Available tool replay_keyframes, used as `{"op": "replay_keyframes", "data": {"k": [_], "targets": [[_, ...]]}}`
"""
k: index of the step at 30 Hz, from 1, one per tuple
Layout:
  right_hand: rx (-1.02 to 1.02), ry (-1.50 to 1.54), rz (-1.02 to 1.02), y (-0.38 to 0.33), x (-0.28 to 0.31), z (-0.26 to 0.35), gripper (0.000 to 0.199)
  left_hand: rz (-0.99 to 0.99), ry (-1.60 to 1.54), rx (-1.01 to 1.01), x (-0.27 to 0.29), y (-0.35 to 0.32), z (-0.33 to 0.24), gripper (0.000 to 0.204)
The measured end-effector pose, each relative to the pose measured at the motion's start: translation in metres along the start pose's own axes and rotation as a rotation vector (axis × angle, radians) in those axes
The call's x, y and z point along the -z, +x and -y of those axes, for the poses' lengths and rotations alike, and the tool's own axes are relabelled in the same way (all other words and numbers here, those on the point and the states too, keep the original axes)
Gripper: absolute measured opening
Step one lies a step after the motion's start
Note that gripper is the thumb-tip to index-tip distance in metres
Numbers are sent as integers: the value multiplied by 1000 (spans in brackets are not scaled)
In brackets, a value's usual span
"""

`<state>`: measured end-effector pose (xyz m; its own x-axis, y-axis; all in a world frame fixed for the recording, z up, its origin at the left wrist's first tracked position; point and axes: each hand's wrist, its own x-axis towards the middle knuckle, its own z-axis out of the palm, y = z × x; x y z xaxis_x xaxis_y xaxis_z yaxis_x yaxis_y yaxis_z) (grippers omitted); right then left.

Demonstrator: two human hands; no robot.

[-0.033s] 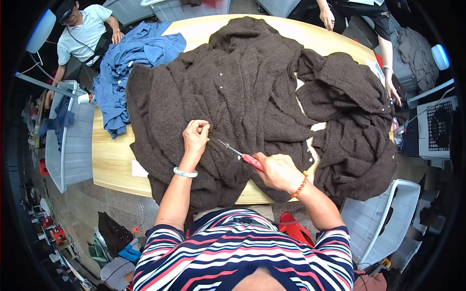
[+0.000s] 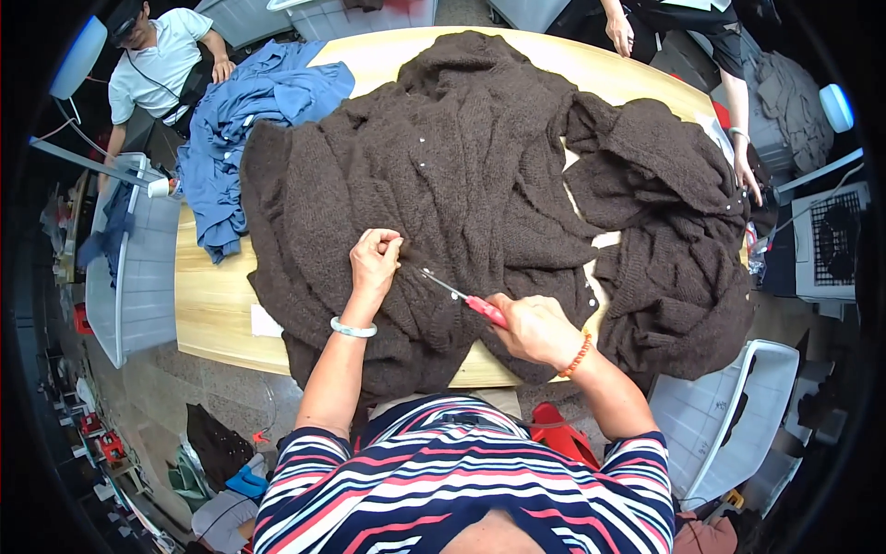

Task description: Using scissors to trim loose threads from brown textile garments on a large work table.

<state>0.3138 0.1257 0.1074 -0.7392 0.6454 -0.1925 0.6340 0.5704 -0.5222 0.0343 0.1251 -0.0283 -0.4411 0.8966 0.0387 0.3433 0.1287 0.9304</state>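
"How is the dark brown knit (image 2: pixel 471 157) lying?"

"It's spreading over the table (image 2: pixel 208 309) in loose, uneven folds, its fuzzy surface creasing, with a few small pale dots showing on it. The left hand (image 2: pixel 373 266) is pinching at its near part; whatever the fingertips are gripping is looking too small to tell."

"And the red-handled tool (image 2: pixel 482 309)?"

"It's sitting in the right hand (image 2: pixel 535 332), its slim metal end slanting forward and leftward over the knit. The tip is pointing toward the pinched spot and staying apart from those fingertips."
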Motion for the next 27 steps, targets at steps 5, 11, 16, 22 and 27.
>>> {"op": "replay_keyframes", "data": {"k": [5,11,16,22,27], "targets": [[-104,35,-5,0,1,18,25,82,-231,201,4,-6,2,10],[-44,9,-108,16,-16,18,20,124,-386,232,16,9,6,29],[-198,123,18,-36,-23,10,26,184,362,-416,10,-24,-16,45],[-230,38,-85,-41,-29,19,22,253,734,-657,2,-44,-14,51],[-235,-99,-20,-54,-41,14,21,379,807,-718,5,-45,0,42]]}}
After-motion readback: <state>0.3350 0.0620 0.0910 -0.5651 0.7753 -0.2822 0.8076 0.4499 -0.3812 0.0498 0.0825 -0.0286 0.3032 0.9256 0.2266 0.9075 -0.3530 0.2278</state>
